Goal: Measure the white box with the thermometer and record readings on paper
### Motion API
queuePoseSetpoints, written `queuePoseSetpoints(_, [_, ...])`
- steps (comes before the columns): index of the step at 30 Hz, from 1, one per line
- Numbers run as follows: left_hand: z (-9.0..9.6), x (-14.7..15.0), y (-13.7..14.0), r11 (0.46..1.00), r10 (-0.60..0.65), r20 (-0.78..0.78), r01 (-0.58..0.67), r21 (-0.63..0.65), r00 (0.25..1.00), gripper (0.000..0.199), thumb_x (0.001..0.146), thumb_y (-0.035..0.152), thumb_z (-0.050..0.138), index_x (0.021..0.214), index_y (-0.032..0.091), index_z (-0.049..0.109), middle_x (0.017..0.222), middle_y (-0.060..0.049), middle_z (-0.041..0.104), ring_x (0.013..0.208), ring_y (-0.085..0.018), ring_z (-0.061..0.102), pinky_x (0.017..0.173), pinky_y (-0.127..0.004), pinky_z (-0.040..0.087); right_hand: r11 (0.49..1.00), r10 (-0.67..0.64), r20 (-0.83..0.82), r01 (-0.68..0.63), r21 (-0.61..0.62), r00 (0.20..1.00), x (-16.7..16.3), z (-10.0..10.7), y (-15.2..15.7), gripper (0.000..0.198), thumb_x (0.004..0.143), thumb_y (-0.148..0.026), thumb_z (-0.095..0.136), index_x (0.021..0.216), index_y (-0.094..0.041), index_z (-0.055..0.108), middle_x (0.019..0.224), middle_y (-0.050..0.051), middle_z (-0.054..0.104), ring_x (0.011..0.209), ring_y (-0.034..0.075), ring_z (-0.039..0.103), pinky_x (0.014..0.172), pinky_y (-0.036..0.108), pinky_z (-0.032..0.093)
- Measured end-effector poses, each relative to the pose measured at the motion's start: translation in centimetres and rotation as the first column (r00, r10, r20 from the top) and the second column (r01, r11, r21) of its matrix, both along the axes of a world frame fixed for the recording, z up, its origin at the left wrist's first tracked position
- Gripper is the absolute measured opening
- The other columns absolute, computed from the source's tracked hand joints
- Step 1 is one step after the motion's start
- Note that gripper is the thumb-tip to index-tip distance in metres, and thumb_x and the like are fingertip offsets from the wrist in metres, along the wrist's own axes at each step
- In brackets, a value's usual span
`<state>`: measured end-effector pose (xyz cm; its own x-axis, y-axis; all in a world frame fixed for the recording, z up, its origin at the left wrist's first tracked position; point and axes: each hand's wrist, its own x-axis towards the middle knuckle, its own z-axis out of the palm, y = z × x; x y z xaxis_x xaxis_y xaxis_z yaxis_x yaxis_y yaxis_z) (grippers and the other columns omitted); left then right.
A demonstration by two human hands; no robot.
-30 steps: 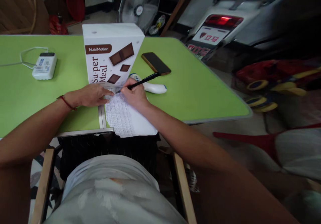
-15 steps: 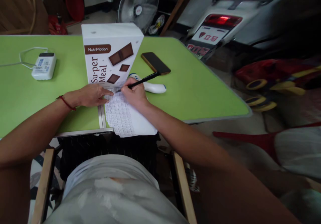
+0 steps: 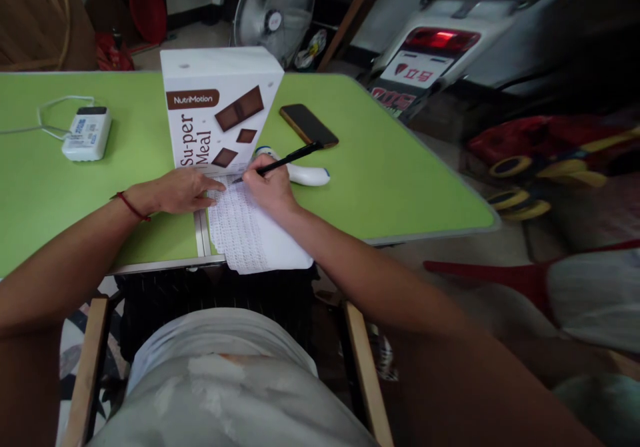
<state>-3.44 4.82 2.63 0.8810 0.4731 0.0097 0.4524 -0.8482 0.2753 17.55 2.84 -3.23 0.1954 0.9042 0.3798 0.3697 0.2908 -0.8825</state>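
My right hand [image 3: 270,183] grips a black pen [image 3: 290,157], its tip down on a sheet of paper [image 3: 245,230] covered in rows of handwriting on the left part. The paper hangs slightly over the table's near edge. My left hand [image 3: 187,190] rests at the paper's upper left with its index finger stretched out onto the sheet and the thumb apart. Right behind both hands stands a white NutriMotion box [image 3: 220,107] with chocolate bars printed on it. A white handheld device [image 3: 309,175] lies partly hidden behind my right hand.
On the green table [image 3: 400,180] a phone [image 3: 309,125] lies right of the box, and a white adapter [image 3: 87,133] with a cable sits at the left. Beyond the table are a fan [image 3: 274,20] and a scooter [image 3: 430,53]. Chair armrests flank my lap.
The view has shifted very slightly. My right hand and the pen tip have moved a tiny bit along the paper; my left hand stays in place.
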Motion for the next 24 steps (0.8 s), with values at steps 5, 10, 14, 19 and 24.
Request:
queuePoseSetpoints(5, [0.04,0.04,-0.09,1.000,0.004,-0.006,-0.004,0.004,1.000,0.041,0.092,0.026,0.058,0.128,0.012,0.072,0.054,0.001,0.057,0.054,-0.015,0.051,0.062,-0.026,0.041,0.999,0.007,0.014,-0.006,-0.046,1.000,-0.08,0.16,0.02,0.022,0.069,-0.012,0.056,0.058,-0.024,0.042,0.059,-0.005,0.040,0.063,0.013,0.040,0.062,0.031,0.038])
queuePoseSetpoints(10, [0.28,0.06,-0.22,1.000,0.008,-0.023,-0.008,0.002,1.000,0.040,0.092,0.024,0.058,0.128,0.011,0.071,0.053,0.002,0.055,0.054,-0.014,0.050,0.061,-0.026,0.039,0.999,-0.007,0.008,0.008,-0.053,1.000,-0.15,0.13,0.00,0.022,0.069,-0.012,0.055,0.058,-0.024,0.041,0.058,-0.006,0.040,0.061,0.012,0.039,0.064,0.031,0.039])
queuePoseSetpoints(14, [0.19,0.04,-0.17,1.000,0.010,-0.013,-0.010,0.004,1.000,0.039,0.092,0.024,0.059,0.127,0.012,0.071,0.052,0.003,0.053,0.053,-0.014,0.049,0.061,-0.025,0.038,0.999,-0.019,0.009,0.020,-0.035,1.000,-0.14,0.03,0.05,0.021,0.068,-0.014,0.056,0.059,-0.024,0.040,0.059,-0.005,0.040,0.062,0.012,0.040,0.062,0.031,0.039])
queuePoseSetpoints(19, [-0.08,-0.05,-0.02,1.000,0.008,-0.003,-0.008,0.003,1.000,0.040,0.092,0.024,0.058,0.128,0.014,0.071,0.055,0.001,0.058,0.055,-0.014,0.051,0.062,-0.025,0.039,1.000,0.005,0.027,-0.004,-0.022,1.000,0.01,-0.11,0.10,0.023,0.069,-0.017,0.058,0.058,-0.025,0.039,0.057,-0.005,0.039,0.061,0.013,0.039,0.061,0.031,0.039])
queuePoseSetpoints(24, [-0.06,-0.11,0.03,1.000,0.004,0.014,-0.003,-0.011,1.000,0.040,0.092,0.025,0.059,0.128,0.014,0.071,0.059,0.000,0.062,0.058,-0.015,0.054,0.066,-0.026,0.042,1.000,0.017,0.015,-0.017,-0.015,1.000,0.15,-0.14,-0.02,0.020,0.070,-0.016,0.057,0.060,-0.025,0.042,0.058,-0.005,0.041,0.061,0.013,0.041,0.063,0.032,0.041])
